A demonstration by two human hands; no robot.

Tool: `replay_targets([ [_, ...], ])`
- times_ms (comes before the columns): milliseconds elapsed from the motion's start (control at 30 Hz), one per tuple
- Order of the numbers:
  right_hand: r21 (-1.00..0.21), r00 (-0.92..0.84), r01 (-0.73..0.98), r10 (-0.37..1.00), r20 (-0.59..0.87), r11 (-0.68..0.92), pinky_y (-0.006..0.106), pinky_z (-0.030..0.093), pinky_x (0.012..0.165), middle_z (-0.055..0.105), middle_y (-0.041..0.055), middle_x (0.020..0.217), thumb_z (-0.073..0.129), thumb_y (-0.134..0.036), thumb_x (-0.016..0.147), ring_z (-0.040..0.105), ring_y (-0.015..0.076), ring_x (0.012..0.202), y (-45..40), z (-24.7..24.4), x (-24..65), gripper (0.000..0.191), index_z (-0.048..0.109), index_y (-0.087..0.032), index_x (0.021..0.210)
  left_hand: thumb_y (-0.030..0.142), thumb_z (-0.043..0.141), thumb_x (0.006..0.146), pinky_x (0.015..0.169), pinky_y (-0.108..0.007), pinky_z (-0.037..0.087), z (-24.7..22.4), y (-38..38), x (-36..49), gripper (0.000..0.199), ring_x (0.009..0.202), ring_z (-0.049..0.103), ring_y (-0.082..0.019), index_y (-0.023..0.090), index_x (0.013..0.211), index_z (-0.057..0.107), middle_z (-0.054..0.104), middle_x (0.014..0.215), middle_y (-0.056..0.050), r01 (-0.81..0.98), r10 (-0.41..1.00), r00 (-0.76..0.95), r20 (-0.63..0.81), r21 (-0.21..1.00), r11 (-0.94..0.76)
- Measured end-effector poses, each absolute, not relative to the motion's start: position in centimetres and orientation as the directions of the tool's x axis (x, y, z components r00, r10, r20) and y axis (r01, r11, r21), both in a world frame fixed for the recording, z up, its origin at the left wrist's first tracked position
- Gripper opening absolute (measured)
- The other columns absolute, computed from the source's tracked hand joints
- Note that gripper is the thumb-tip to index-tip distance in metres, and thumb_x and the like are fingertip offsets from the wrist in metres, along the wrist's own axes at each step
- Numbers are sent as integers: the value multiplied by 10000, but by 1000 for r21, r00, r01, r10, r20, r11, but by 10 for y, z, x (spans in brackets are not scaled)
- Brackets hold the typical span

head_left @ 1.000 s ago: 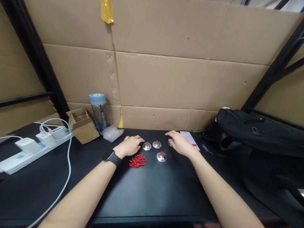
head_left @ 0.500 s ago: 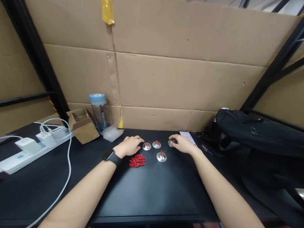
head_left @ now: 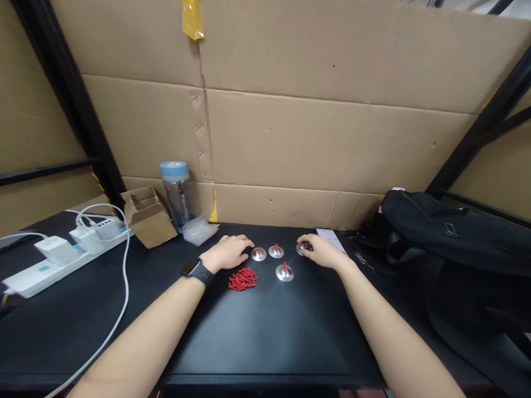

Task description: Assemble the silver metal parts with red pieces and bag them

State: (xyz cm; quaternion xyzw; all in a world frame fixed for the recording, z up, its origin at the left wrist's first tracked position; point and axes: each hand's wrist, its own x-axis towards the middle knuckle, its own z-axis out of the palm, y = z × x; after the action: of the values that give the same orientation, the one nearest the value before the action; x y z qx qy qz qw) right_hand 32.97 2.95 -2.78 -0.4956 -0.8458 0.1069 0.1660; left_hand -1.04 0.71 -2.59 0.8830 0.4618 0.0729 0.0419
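Observation:
On the black table lie three small silver domed discs, like finger cymbals, each with a red loop on top: a left disc (head_left: 259, 255), a middle disc (head_left: 276, 252) and a front disc (head_left: 285, 274). My left hand (head_left: 229, 252), with a black watch on the wrist, rests palm down with fingers apart. Its fingertips are at the left disc's edge; whether they touch it I cannot tell. A fourth disc (head_left: 302, 249) is in the fingers of my right hand (head_left: 323, 252), which partly cover it. A pile of red cord loops (head_left: 243, 279) lies below my left hand.
At left stand a white power strip (head_left: 28, 281) with chargers and a cable, an open cardboard box (head_left: 151, 223), a blue-lidded bottle (head_left: 178, 193) and a clear plastic bag (head_left: 198, 231). A phone (head_left: 330, 237) and a black backpack (head_left: 427, 228) lie right. Cardboard walls the back.
The whole view has shifted slightly, moving everything a little to the right. Both hands and the discs keep the same places relative to each other.

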Motion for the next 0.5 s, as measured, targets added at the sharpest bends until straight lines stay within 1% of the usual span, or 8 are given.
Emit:
replay_targets([
  [133, -333, -458, 806, 872, 173, 489, 312, 510, 868, 739, 88, 1055, 629, -174, 848, 694, 211, 926, 29, -28, 329, 250, 730, -194, 1076, 263, 560, 910, 969, -412, 488, -28, 9, -12, 369, 1168, 648, -284, 265, 1271, 638, 641, 1320, -101, 839, 846, 517, 130, 121, -531],
  [200, -319, -465, 808, 868, 173, 496, 310, 511, 858, 736, 89, 1052, 623, -178, 852, 692, 209, 918, 29, -28, 329, 243, 730, -192, 1070, 269, 544, 931, 996, -392, 477, -27, 9, -11, 366, 1176, 641, -266, 249, 1287, 627, 642, 1319, -101, 814, 827, 533, 178, 156, -559],
  [267, -307, -466, 811, 868, 175, 497, 320, 514, 864, 731, 95, 1062, 620, -175, 852, 691, 214, 923, 29, -28, 328, 248, 728, -186, 1076, 303, 529, 960, 1029, -357, 459, -24, 8, -7, 373, 1207, 620, -239, 249, 1322, 599, 637, 1334, -85, 745, 775, 586, 236, 219, -630],
  [333, -300, -459, 812, 866, 200, 500, 348, 511, 918, 721, 113, 1107, 631, -174, 848, 685, 232, 981, 29, -28, 328, 278, 719, -173, 1111, 345, 533, 974, 1034, -339, 449, -22, 5, -1, 363, 1204, 614, -225, 265, 1321, 599, 649, 1319, -65, 693, 738, 614, 281, 257, -674],
  [433, -293, -459, 795, 842, 284, 532, 400, 473, 1028, 689, 137, 1205, 637, -166, 853, 648, 261, 1117, 27, -26, 324, 323, 697, -158, 1170, 344, 547, 974, 987, -356, 446, -23, 1, 9, 258, 1105, 639, -231, 281, 1188, 675, 706, 1181, -49, 726, 753, 580, 311, 221, -651],
  [500, -305, -476, 761, 812, 338, 573, 417, 460, 1053, 673, 132, 1230, 625, -156, 864, 627, 260, 1156, 23, -23, 317, 317, 691, -167, 1174, 309, 556, 968, 944, -366, 438, -25, -1, 13, 193, 1034, 650, -236, 277, 1078, 710, 732, 1073, -41, 762, 767, 556, 320, 173, -624],
])
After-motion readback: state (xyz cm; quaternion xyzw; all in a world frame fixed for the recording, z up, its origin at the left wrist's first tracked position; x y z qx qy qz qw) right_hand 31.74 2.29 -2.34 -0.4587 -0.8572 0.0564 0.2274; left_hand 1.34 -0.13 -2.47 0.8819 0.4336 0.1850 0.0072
